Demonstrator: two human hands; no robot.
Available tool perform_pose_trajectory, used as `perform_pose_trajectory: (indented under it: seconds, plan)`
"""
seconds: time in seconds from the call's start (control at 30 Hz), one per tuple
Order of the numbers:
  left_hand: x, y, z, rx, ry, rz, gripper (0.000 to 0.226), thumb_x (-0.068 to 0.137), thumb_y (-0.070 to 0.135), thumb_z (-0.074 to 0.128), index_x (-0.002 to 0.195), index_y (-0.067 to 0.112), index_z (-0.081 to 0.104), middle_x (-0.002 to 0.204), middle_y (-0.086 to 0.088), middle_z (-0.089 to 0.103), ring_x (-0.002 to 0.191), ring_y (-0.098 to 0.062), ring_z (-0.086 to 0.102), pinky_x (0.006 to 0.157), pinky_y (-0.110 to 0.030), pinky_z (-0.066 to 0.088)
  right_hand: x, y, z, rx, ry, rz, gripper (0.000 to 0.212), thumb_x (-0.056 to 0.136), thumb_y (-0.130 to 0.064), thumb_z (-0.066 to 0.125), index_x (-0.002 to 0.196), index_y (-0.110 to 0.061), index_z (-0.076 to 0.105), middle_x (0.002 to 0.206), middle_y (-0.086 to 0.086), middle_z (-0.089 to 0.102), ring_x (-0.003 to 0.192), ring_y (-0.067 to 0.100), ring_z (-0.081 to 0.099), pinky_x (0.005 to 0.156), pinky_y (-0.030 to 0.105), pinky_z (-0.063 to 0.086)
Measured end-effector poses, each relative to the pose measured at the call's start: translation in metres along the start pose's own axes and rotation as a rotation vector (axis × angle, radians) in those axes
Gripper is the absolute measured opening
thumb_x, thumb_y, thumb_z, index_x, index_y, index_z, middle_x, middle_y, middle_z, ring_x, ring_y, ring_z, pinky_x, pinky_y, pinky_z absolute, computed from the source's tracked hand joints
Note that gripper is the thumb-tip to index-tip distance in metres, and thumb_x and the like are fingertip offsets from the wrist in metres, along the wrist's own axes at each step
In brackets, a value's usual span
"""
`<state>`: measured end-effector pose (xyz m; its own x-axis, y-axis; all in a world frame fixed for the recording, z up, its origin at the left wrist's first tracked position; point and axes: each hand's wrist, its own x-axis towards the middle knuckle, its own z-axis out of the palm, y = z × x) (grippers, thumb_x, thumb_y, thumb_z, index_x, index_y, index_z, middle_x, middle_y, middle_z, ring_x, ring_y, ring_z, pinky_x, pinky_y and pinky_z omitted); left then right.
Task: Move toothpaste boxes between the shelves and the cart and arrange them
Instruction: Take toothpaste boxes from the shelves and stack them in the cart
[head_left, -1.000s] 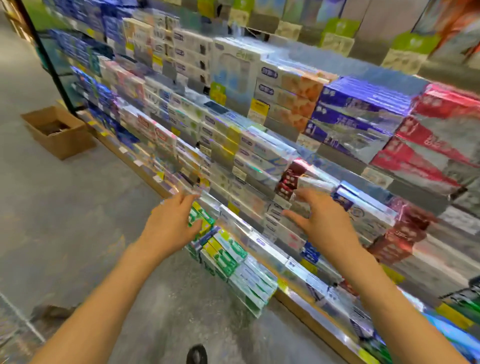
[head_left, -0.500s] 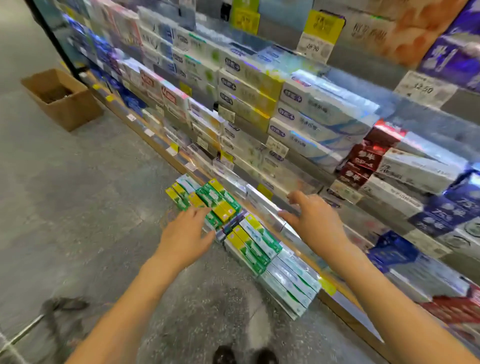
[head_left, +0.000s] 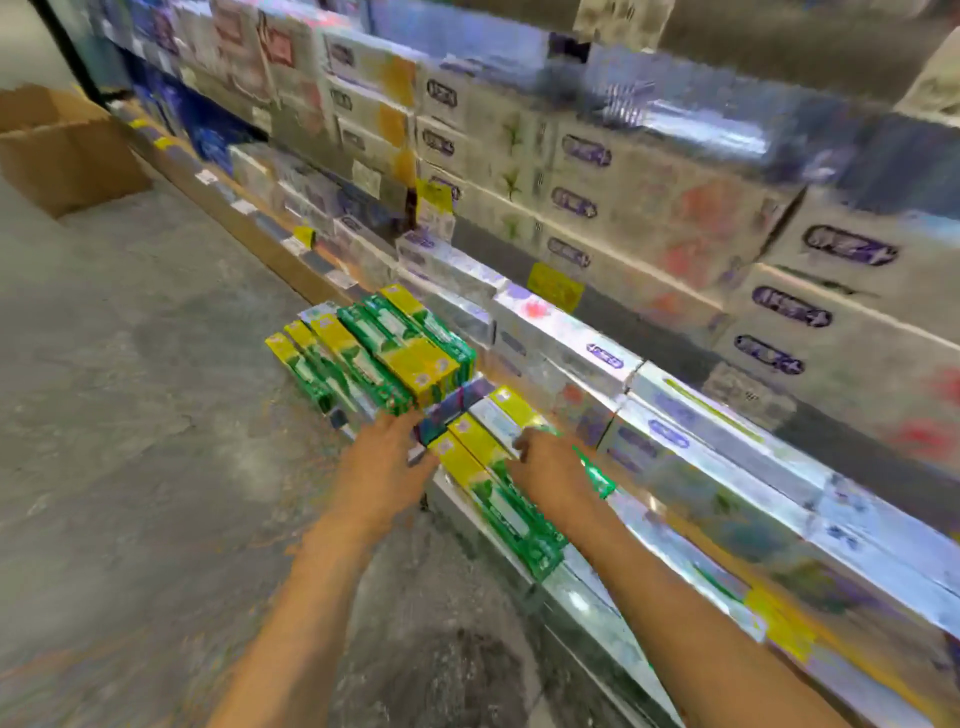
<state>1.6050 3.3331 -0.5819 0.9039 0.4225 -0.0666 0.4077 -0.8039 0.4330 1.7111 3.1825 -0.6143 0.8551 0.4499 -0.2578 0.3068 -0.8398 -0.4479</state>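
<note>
head view, strongly motion-blurred. green-and-yellow toothpaste boxes (head_left: 498, 483) lie in a low row in front of the bottom shelf (head_left: 691, 467), with a second stack of green-and-yellow boxes (head_left: 384, 353) just beyond them and a dark purple box (head_left: 454, 410) lying crosswise between the two groups. the left hand (head_left: 382, 467) rests against the near left end of the row, fingers reaching toward the purple box; the right hand (head_left: 550, 467) lies on the right flank of the same boxes, fingers curled over their top edge. whether either hand has closed its hold cannot be told through the blur; they appear to bracket the boxes from both sides. silver-white cartons (head_left: 566, 332) fill the shelf behind, and a brown cardboard carton (head_left: 62, 150) stands on the concrete floor (head_left: 130, 389) well apart at upper left. judgement: such cartons are light, stiff along their length but easily dented at the faces, and glossy, so several slide apart unless squeezed; hold is best taken on the long side faces, pressing inward from both ends of the bundle.
</note>
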Motion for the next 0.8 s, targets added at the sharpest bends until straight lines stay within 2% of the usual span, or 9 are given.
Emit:
perform_pose_trajectory:
  seconds: [0.07,0.17,0.3,0.37,0.5,0.6,0.67,0.73,0.8]
  plan:
    - [0.01,-0.011,0.029,-0.024,0.009,0.01,0.043,0.087,0.041,0.045,0.119,0.015,0.056,0.108,-0.013,0.059,0.103,-0.035,0.056,0.078,-0.042,0.048,0.011,0.01,0.033,-0.046,-0.001,-0.003,0.032,0.089,-0.027,0.056,0.112,-0.004,0.058,0.114,0.019,0.06,0.108,0.032,0.056,0.08,0.033,0.043]
    - [0.017,-0.021,0.056,-0.045,0.011,0.023,0.045,0.091,0.032,0.052,0.132,0.015,0.05,0.124,-0.01,0.054,0.113,-0.03,0.052,0.088,-0.04,0.047,0.016,0.02,0.07,-0.105,0.035,-0.032,0.04,0.087,-0.035,0.059,0.112,-0.004,0.054,0.118,0.02,0.056,0.114,0.034,0.052,0.084,0.037,0.044]
    - [0.013,-0.029,0.068,-0.067,0.107,0.052,0.041,0.093,0.03,0.053,0.132,0.018,0.05,0.123,-0.007,0.054,0.11,-0.025,0.053,0.086,-0.037,0.046,0.013,0.017,0.093,-0.31,0.086,-0.064,0.065,0.089,-0.043,0.058,0.136,-0.004,0.035,0.136,0.016,0.041,0.126,0.036,0.036,0.099,0.043,0.038]
    - [0.005,-0.028,0.07,-0.065,0.124,0.059,0.04,0.095,0.031,0.051,0.133,0.02,0.049,0.125,-0.004,0.053,0.112,-0.023,0.053,0.089,-0.038,0.046,0.01,0.013,0.101,-0.358,0.122,-0.045,0.06,0.092,-0.034,0.057,0.137,-0.004,0.032,0.136,0.016,0.039,0.124,0.035,0.038,0.097,0.041,0.038]
    - [-0.005,-0.022,0.07,-0.065,0.124,0.12,0.041,0.095,0.032,0.05,0.134,0.021,0.048,0.127,-0.003,0.052,0.115,-0.022,0.051,0.093,-0.036,0.045,0.005,0.008,0.109,-0.397,0.135,-0.003,0.043,0.092,-0.013,0.054,0.13,-0.001,0.037,0.13,0.017,0.042,0.119,0.033,0.042,0.096,0.039,0.038]
    - [-0.006,-0.023,0.063,-0.083,0.144,0.138,0.041,0.095,0.031,0.051,0.134,0.02,0.048,0.124,-0.003,0.053,0.117,-0.022,0.05,0.093,-0.035,0.043,0.003,0.008,0.104,-0.349,0.092,0.003,0.042,0.091,-0.016,0.058,0.128,-0.003,0.043,0.132,0.015,0.04,0.122,0.032,0.039,0.099,0.04,0.037]
    - [-0.006,-0.02,0.051,-0.123,0.214,0.146,0.038,0.093,0.029,0.053,0.13,0.018,0.053,0.116,-0.003,0.056,0.11,-0.023,0.053,0.087,-0.033,0.043,-0.004,0.005,0.086,-0.325,0.059,-0.057,0.04,0.09,-0.023,0.06,0.124,-0.005,0.047,0.131,0.014,0.04,0.123,0.032,0.037,0.097,0.041,0.036]
    - [-0.003,-0.012,0.032,-0.263,0.292,0.12,0.035,0.093,0.026,0.056,0.126,0.015,0.057,0.111,-0.001,0.059,0.104,-0.021,0.055,0.082,-0.03,0.041,-0.014,0.0,0.053,-0.347,0.02,-0.198,0.041,0.087,-0.031,0.062,0.118,-0.006,0.051,0.126,0.014,0.043,0.121,0.034,0.037,0.094,0.042,0.036]
    - [0.0,-0.002,0.012,-0.508,0.294,0.087,0.033,0.092,0.03,0.057,0.123,0.017,0.058,0.103,0.007,0.06,0.098,-0.016,0.057,0.079,-0.028,0.042,-0.026,-0.009,0.004,-0.393,-0.016,-0.384,0.044,0.084,-0.039,0.064,0.114,-0.009,0.053,0.12,0.011,0.045,0.114,0.03,0.039,0.085,0.036,0.034]
